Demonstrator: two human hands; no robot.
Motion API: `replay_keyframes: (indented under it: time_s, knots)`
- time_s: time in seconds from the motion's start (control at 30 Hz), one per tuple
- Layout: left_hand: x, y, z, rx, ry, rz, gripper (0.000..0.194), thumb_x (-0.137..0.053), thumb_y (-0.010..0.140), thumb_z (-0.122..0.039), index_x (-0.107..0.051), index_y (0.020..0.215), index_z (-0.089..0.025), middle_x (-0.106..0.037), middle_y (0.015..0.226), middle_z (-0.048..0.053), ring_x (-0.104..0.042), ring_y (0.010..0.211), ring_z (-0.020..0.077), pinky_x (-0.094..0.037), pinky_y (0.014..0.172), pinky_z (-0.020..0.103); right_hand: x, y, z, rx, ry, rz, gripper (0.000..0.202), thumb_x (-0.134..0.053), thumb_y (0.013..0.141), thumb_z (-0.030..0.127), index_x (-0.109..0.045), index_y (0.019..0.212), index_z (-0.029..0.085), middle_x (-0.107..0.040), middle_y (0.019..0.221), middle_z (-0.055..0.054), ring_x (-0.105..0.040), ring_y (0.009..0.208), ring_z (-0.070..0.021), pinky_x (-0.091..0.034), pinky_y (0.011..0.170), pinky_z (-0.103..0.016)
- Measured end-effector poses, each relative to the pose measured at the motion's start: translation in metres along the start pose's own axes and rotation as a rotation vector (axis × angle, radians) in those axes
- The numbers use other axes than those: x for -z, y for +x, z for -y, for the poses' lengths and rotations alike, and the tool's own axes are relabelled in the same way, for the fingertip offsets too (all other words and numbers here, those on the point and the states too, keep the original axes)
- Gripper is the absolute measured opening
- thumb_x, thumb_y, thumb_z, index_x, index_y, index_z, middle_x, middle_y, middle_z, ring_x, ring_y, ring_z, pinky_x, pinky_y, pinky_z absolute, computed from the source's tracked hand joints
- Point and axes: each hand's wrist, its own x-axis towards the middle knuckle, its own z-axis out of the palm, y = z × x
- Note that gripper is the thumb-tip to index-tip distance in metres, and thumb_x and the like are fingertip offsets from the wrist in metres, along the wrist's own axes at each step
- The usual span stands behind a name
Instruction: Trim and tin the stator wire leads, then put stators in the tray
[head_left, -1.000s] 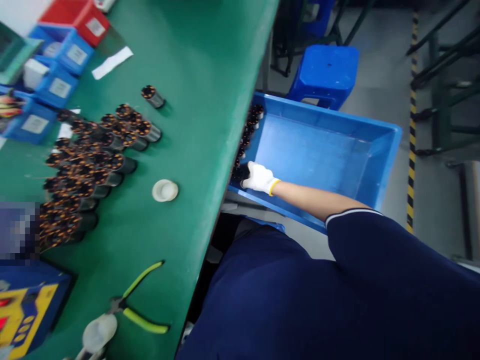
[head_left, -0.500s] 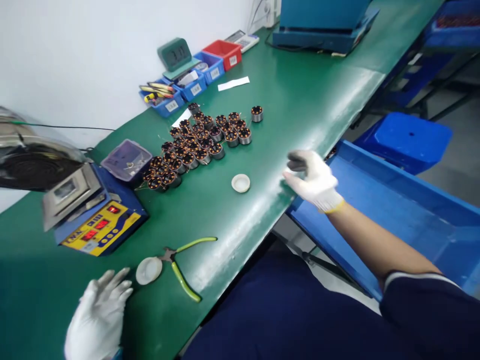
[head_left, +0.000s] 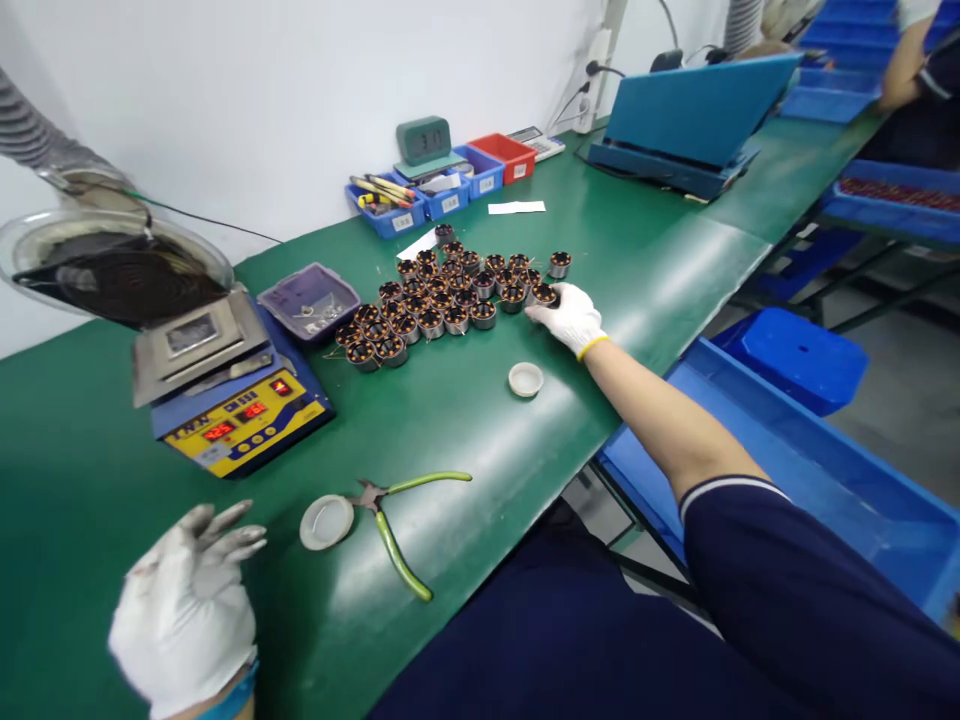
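My right hand [head_left: 571,318], in a white glove, has its thumb and fingers around a wound motor stator [head_left: 543,294] at the right end of a group of stators [head_left: 431,300] with copper windings. That stator still stands on the green bench. Gloved too, my left hand [head_left: 191,600] hovers over the bench at the lower left, palm partly up, fingers spread and holding nothing. To its right lie a small white dish [head_left: 327,522] and green-handled cutting pliers [head_left: 401,540] with the handles apart. A second white dish [head_left: 525,379] sits below my right hand.
A blue solder pot [head_left: 240,410] with red displays stands at the left, beside a purple tray [head_left: 309,300]. Small bins [head_left: 386,218] and a clock [head_left: 423,140] line the wall. A large blue tray [head_left: 795,470] is beyond the bench edge. A co-worker's arm [head_left: 904,65] shows top right.
My right hand has moved from above the bench's front edge to the stators and closed around one. My left hand stays open at the lower left. The view has shifted.
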Motion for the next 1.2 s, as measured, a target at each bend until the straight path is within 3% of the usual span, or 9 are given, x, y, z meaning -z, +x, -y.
replay_keyframes:
  time_s: [0.1,0.23,0.3,0.37,0.5,0.67,0.73,0.93,1.2]
  knots:
    - [-0.014,-0.017,-0.014,0.020,-0.185,-0.129,0.012,-0.075,0.087,-0.032,-0.071,0.084,-0.022,-0.070,0.090,-0.004,-0.068,0.076,0.0160,-0.053,0.049,0.022,0.010,-0.053,0.023,0.223,0.228,0.131,0.059,-0.074,0.080,0.047,-0.064,0.127,0.013,-0.073,0.110,-0.011,-0.070,0.101,-0.0272,-0.056,0.095,-0.043]
    - [-0.031,-0.047,-0.015,0.406,-0.238,0.461,0.048,-0.079,0.082,-0.052,-0.072,0.118,-0.021,-0.076,0.093,0.009,-0.065,0.058,0.0167,-0.048,0.040,0.023,0.000,-0.137,0.079,0.900,0.576,0.539,0.065,-0.088,0.070,0.053,-0.065,0.120,0.017,-0.068,0.126,-0.013,-0.066,0.119,-0.0298,-0.054,0.103,-0.047]
    - [-0.035,-0.058,-0.010,0.545,-0.335,0.720,0.049,-0.078,0.083,-0.058,-0.075,0.112,-0.019,-0.074,0.079,0.009,-0.064,0.053,0.0170,-0.050,0.041,0.024,-0.013,-0.168,0.107,1.131,0.605,0.637,0.062,-0.090,0.071,0.049,-0.066,0.120,0.020,-0.066,0.132,-0.013,-0.060,0.130,-0.0302,-0.052,0.108,-0.047]
    - [-0.034,-0.061,-0.004,0.571,-0.457,0.784,0.047,-0.079,0.080,-0.062,-0.077,0.094,-0.017,-0.070,0.067,0.007,-0.060,0.046,0.0141,-0.048,0.041,0.022,-0.027,-0.188,0.130,1.201,0.614,0.679,0.061,-0.088,0.075,0.046,-0.065,0.125,0.021,-0.064,0.135,-0.013,-0.060,0.132,-0.0291,-0.053,0.108,-0.046]
    - [-0.024,-0.053,-0.002,0.510,-0.611,0.556,0.044,-0.087,0.073,-0.059,-0.078,0.088,-0.018,-0.071,0.071,0.005,-0.059,0.047,0.0099,-0.045,0.040,0.016,-0.050,-0.201,0.157,1.134,0.682,0.437,0.057,-0.080,0.085,0.048,-0.062,0.131,0.020,-0.065,0.132,-0.014,-0.065,0.123,-0.0284,-0.055,0.105,-0.046]
    - [-0.022,-0.048,-0.008,0.455,-0.737,0.384,0.039,-0.095,0.066,-0.047,-0.080,0.091,-0.021,-0.072,0.074,0.002,-0.064,0.058,0.0106,-0.055,0.053,0.018,-0.059,-0.209,0.170,1.218,0.721,0.132,0.020,-0.068,0.091,0.024,-0.069,0.111,0.022,-0.074,0.106,-0.008,-0.070,0.101,-0.0230,-0.048,0.112,-0.052]
    - [-0.023,-0.050,-0.010,0.447,-0.756,0.362,0.039,-0.095,0.067,-0.046,-0.080,0.092,-0.021,-0.073,0.078,0.002,-0.064,0.061,0.0104,-0.057,0.058,0.019,-0.063,-0.214,0.173,1.039,0.834,0.222,0.009,-0.063,0.093,0.023,-0.070,0.099,0.022,-0.074,0.099,-0.006,-0.070,0.095,-0.0207,-0.051,0.108,-0.049]
    - [-0.023,-0.051,-0.011,0.409,-0.760,0.288,0.048,-0.095,0.066,-0.049,-0.080,0.096,-0.014,-0.076,0.091,0.010,-0.063,0.065,0.0102,-0.057,0.063,0.020,-0.079,-0.224,0.175,0.014,1.454,0.717,0.033,-0.080,0.078,0.050,-0.066,0.084,0.022,-0.067,0.080,-0.001,-0.065,0.074,-0.0160,-0.059,0.074,-0.034]
    - [-0.021,-0.048,-0.008,0.394,-0.743,0.218,0.049,-0.093,0.068,-0.051,-0.079,0.099,-0.016,-0.076,0.094,0.008,-0.063,0.068,0.0108,-0.058,0.065,0.021,-0.070,-0.234,0.184,0.173,1.195,0.698,0.032,-0.079,0.076,0.041,-0.073,0.098,0.019,-0.074,0.095,-0.005,-0.069,0.080,-0.0172,-0.059,0.076,-0.032]
